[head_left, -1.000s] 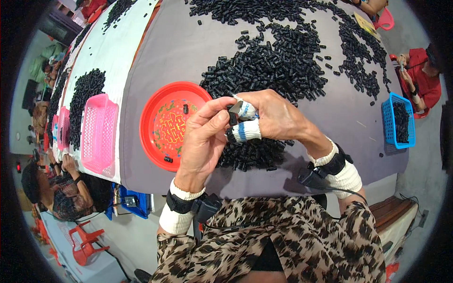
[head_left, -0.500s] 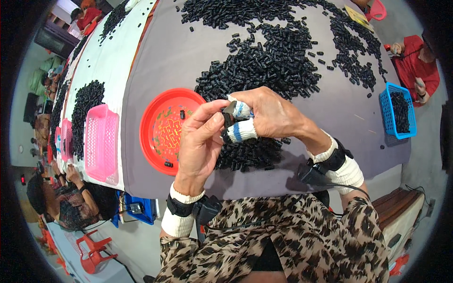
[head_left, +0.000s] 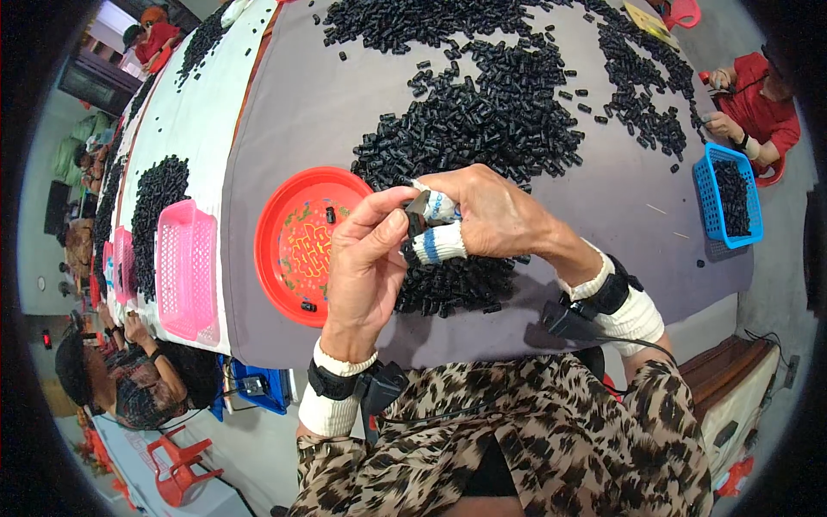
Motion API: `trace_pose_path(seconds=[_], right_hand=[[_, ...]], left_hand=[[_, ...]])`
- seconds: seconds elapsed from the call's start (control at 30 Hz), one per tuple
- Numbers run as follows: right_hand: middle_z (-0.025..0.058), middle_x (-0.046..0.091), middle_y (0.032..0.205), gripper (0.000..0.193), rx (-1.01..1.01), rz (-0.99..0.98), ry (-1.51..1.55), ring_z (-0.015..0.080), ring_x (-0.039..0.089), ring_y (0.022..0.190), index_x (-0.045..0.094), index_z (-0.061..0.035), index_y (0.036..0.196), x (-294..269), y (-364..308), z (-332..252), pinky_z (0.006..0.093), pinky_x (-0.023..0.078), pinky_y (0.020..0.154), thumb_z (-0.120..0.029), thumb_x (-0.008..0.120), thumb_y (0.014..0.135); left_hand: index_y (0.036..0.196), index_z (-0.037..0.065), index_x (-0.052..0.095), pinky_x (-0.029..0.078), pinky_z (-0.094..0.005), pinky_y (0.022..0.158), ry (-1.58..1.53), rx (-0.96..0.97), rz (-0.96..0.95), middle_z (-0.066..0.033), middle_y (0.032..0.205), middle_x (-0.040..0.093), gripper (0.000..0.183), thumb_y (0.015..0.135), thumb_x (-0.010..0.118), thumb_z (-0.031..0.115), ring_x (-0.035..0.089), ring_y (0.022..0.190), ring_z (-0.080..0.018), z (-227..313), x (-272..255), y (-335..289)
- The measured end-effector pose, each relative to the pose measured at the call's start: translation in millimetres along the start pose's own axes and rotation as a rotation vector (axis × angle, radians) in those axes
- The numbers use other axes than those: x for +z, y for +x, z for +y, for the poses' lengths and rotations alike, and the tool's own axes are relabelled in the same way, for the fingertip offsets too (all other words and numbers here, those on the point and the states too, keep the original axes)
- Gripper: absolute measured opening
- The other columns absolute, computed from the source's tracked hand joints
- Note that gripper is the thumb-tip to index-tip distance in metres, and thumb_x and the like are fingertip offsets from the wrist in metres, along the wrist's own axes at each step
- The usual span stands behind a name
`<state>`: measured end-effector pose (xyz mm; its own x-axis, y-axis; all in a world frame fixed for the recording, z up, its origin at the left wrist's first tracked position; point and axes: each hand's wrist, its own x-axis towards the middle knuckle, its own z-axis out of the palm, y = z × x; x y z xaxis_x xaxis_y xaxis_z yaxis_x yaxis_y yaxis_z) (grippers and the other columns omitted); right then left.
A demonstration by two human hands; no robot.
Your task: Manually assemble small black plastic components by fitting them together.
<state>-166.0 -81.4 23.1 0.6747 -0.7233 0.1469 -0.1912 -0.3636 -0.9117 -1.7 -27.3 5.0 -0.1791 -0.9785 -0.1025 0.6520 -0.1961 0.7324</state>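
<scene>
Both my hands meet over the grey table, in front of a heap of small black cylindrical parts point(head_left: 469, 129). My left hand point(head_left: 370, 258) is closed, its thumb and forefinger pinching a small black part point(head_left: 414, 223) that is mostly hidden. My right hand point(head_left: 495, 211) is closed against it, with white covers printed in blue point(head_left: 443, 241) on its fingers. A thin grey blade-like piece point(head_left: 419, 203) shows between the right fingers and the left fingertips. Left of my hands lies a red round tray point(head_left: 271, 215) with two black parts in it.
A pink basket point(head_left: 164, 276) stands on the white-covered table to the left. At the right edge is a blue basket point(head_left: 708, 194) holding black parts. A person in red point(head_left: 771, 108) sits beyond it; another person point(head_left: 129, 379) works at the lower left.
My hands keep nearly the same pose, with the grey piece showing slightly more. At the right, the person in red has reached a hand onto the table's edge, by the black parts.
</scene>
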Motion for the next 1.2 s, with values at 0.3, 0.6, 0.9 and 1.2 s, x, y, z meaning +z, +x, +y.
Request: trace_pose_path(seconds=[0.3, 0.6, 0.9, 1.2], right_hand=[[0.0043, 0.053, 0.064, 0.029, -0.051, 0.017, 0.032, 0.0113, 0.046, 0.057, 0.054, -0.0008, 0.080, 6, 0, 8, 0.0281, 0.040, 0.054, -0.021, 0.071, 0.070], [0.0069, 0.054, 0.061, 0.028, 0.072, 0.060, -0.004, 0.0151, 0.048, 0.054, 0.055, -0.0018, 0.076, 7, 6, -3, 0.0299, 0.041, 0.052, -0.023, 0.071, 0.067], [-0.0019, 0.050, 0.060, 0.022, 0.114, 0.090, 0.074, 0.0070, 0.042, 0.056, 0.055, -0.0037, 0.074, 25, 16, 3, 0.0247, 0.037, 0.051, -0.018, 0.071, 0.068], [-0.0017, 0.052, 0.063, 0.025, 0.107, -0.016, 0.092, 0.0065, 0.044, 0.059, 0.057, -0.0024, 0.080, 27, 20, -5, 0.0241, 0.039, 0.055, -0.019, 0.072, 0.068]], left_hand=[[0.106, -0.003, 0.055, 0.047, -0.0246, 0.080, -0.018, -0.020, 0.010, -0.0077, 0.099, 0.060, 0.023, 0.085, 0.054, 0.006, 0.058, 0.089, -0.0129, 0, 0, 3], [0.103, -0.001, 0.058, 0.044, -0.0212, 0.074, 0.052, -0.019, 0.067, -0.0044, 0.090, 0.060, 0.020, 0.084, 0.055, 0.005, 0.056, 0.082, -0.0082, 4, -1, 1], [0.110, -0.003, 0.053, 0.045, -0.0237, 0.076, -0.122, 0.023, 0.099, -0.0043, 0.087, 0.059, 0.027, 0.090, 0.049, 0.015, 0.055, 0.082, -0.0091, 0, -21, -5], [0.108, -0.003, 0.054, 0.044, -0.0229, 0.077, -0.165, 0.051, 0.068, -0.0058, 0.089, 0.059, 0.024, 0.090, 0.049, 0.014, 0.054, 0.083, -0.0101, 3, -28, -11]])
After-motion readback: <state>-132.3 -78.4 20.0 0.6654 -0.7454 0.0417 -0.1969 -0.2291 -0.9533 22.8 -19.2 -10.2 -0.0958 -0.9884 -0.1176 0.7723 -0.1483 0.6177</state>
